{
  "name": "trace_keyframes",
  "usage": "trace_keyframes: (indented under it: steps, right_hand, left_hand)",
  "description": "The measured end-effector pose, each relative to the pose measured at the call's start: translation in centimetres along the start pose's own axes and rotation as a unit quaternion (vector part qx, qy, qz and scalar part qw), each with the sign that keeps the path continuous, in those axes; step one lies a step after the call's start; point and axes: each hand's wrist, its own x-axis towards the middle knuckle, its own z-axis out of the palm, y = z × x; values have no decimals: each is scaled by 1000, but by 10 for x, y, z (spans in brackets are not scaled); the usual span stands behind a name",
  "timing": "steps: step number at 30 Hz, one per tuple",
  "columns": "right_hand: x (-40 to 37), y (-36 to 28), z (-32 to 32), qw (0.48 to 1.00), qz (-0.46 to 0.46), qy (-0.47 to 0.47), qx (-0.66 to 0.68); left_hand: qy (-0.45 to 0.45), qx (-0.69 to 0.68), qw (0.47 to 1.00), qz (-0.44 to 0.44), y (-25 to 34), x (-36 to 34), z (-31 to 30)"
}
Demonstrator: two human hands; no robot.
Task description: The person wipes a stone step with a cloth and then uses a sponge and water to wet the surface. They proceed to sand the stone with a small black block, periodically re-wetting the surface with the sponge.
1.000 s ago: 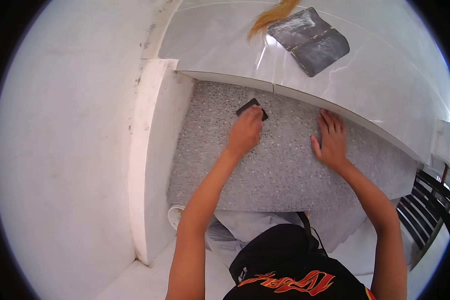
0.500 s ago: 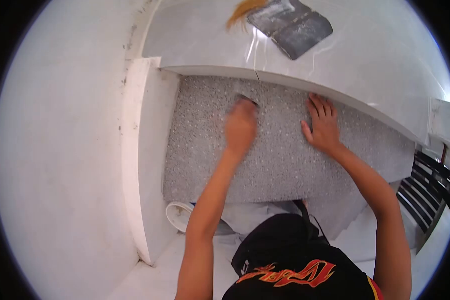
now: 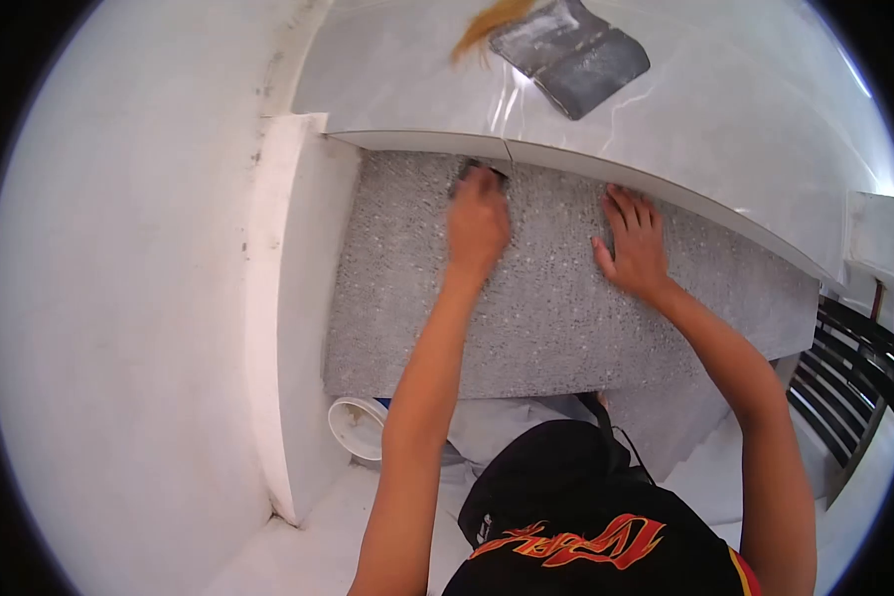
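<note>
A dark block is gripped in the left hand on the speckled slab, close to its far edge and nearer the far left corner than the far right one. Nothing is grasped by the right hand, which is laid flat with fingers spread, its fingertips near the same edge. Knuckles could be scraped or the block jarred if it is pushed farther, since the far edge is bounded by the upright face of the tiled ledge. The grip could also be lost if the block is caught on the slab's rough-looking surface; the exact finger placement is blurred. The left edge is closed off by the white side wall, while open room is left between the hands and toward the near edge. Below the near left corner, a white bucket could be knocked if the left arm is lowered carelessly.
</note>
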Motion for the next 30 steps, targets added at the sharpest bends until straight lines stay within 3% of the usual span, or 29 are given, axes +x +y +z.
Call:
trace_keyframes:
  steps: [3, 7, 9, 11, 13, 15, 17, 19, 21, 22, 24, 28, 30]
  right_hand:
    - [0, -1, 0, 1000, -8, 13, -3]
    - [-1, -4, 7, 998, -35, 49, -18]
    - [7, -11, 10, 999, 23, 24, -8]
    - [33, -51, 8, 983, 90, 1, 158]
    - [53, -91, 36, 975, -52, 66, 207]
    - [74, -126, 52, 994, -42, 23, 101]
    - [77, -142, 79, 998, -39, 39, 31]
    - [73, -151, 81, 996, -46, 51, -49]
    - [45, -164, 70, 976, -190, -108, 25]
    - [58, -160, 68, 974, -194, -113, 18]
    - [92, -148, 69, 991, -129, -39, -1]
    - [90, -148, 67, 973, -215, -86, -18]
    - [97, -131, 64, 978, -191, -79, 1]
  left_hand:
    - [-24, -74, 996, 47, 23, -25, -20]
    - [133, -95, 975, -148, 15, -114, -78]
    - [193, -94, 950, -225, 13, -185, -117]
    - [243, -66, 915, -316, 23, -258, -151]
    - [275, -16, 873, -403, 27, -340, -168]
    - [278, -13, 817, -505, 39, -407, -181]
    - [293, -46, 764, -573, 44, -466, -181]
    - [317, -95, 721, -609, 36, -540, -148]
    - [180, -62, 657, -730, 24, -597, -112]
    - [180, -69, 651, -734, 28, -590, -109]
    - [61, 3, 623, -780, 31, -559, -111]
    - [56, 9, 620, -782, 19, -542, -112]
    - [60, -7, 567, -821, 33, -531, -121]
